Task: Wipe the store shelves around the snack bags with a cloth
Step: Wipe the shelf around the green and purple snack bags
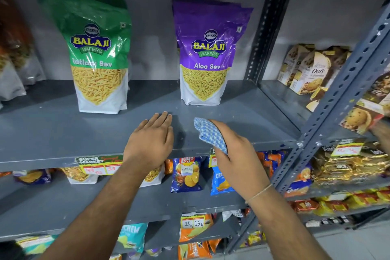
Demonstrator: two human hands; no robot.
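Note:
A grey metal shelf [52, 131] carries a green Ratlami Sev bag [97, 55] on the left and a purple Aloo Sev bag [207, 55] to its right, both upright. My left hand [150, 142] lies flat on the shelf's front part, fingers together, holding nothing. My right hand [234, 150] is closed around a bunched blue-and-white checked cloth [209, 133], just above the shelf's front edge, below the purple bag. Neither hand touches a bag.
More snack bags [12, 59] stand at the far left. A perforated grey upright [329, 99] divides off the right bay, which holds cookie boxes [310, 69]. Lower shelves hold chip packets [186, 174] and price tags [99, 165]. Another person's hand [382, 133] reaches in at the right edge.

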